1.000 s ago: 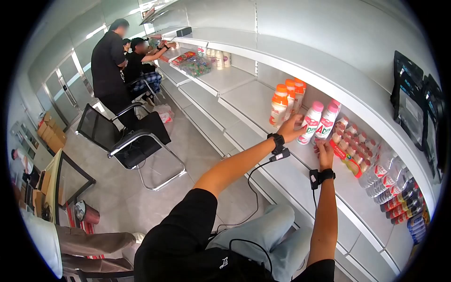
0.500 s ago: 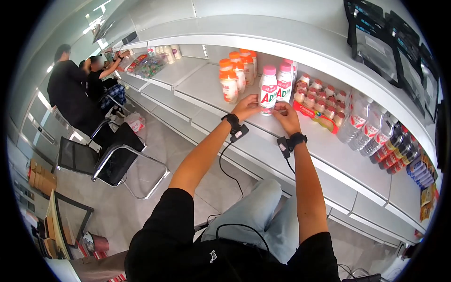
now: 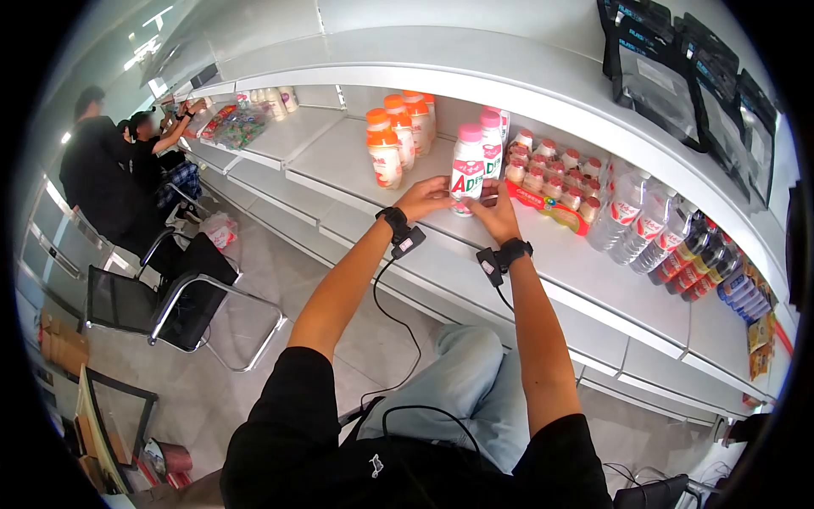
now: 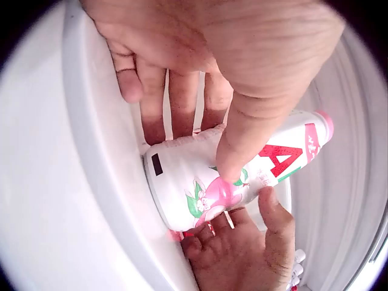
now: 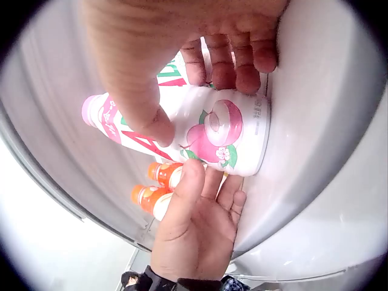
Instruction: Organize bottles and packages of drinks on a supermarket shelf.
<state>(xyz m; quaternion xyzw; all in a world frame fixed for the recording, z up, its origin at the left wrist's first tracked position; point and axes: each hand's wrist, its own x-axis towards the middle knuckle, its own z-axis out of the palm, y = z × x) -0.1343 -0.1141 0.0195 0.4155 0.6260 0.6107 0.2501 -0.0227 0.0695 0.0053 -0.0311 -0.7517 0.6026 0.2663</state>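
A white bottle with a pink cap and a red letter A point(image 3: 467, 172) stands upright near the shelf's front edge. My left hand point(image 3: 422, 200) holds it from the left, thumb on the label and fingers round the side, as the left wrist view shows. From the other side my right hand point(image 3: 498, 214) grips the same bottle, its thumb point(image 5: 159, 128) on the front. Close behind stands a second bottle of this kind point(image 3: 492, 140), with part of another pink-and-white one at its back.
Orange-capped bottles point(image 3: 384, 157) stand left on the shelf point(image 3: 335, 170). To the right are a pack of small bottles point(image 3: 551, 182), water bottles point(image 3: 623, 208) and dark drinks point(image 3: 702, 263). Black pouches point(image 3: 653, 76) lie above. A chair point(image 3: 191, 288) and people point(image 3: 106, 170) are at the left.
The head view has turned, so the shelf goods appear further left. Both hands have come together round the front pink-capped bottle, which now stands ahead of the other one.
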